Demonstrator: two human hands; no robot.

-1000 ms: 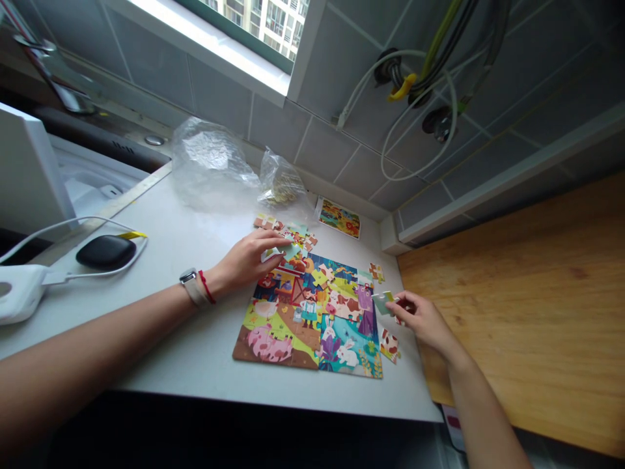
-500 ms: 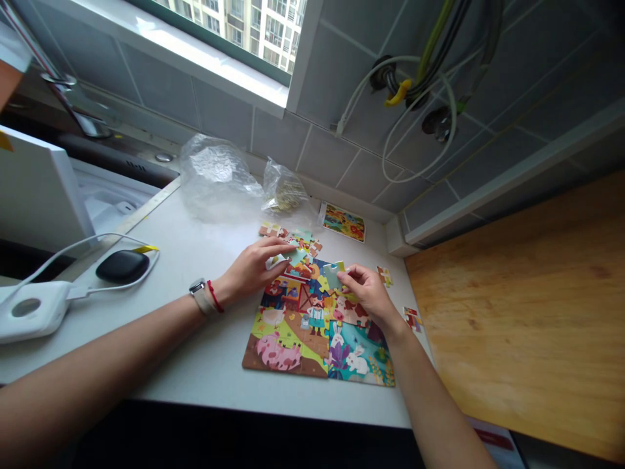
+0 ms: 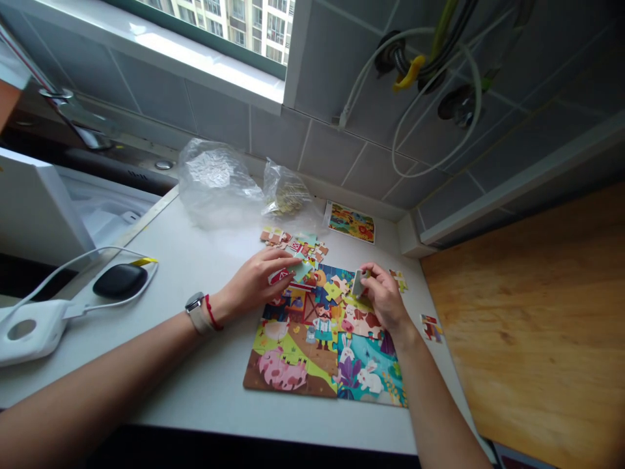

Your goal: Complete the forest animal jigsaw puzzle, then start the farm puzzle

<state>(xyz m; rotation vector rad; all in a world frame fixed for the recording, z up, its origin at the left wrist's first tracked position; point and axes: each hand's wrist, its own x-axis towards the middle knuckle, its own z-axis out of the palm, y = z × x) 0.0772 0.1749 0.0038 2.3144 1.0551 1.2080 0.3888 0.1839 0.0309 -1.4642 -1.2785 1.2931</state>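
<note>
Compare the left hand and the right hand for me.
The left hand lies flat with its fingers over a pale green puzzle piece, while the right hand pinches a second piece on edge. The left wrist wears a watch and red cord; the right wrist looks bare. Both hands are above the farm-animal jigsaw.

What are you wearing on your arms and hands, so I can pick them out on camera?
No sleeves or gloves show. The left hand has a wristwatch with a silver-coloured case and pale strap, plus a thin red cord bracelet, at its wrist. The right hand shows nothing worn.
</note>
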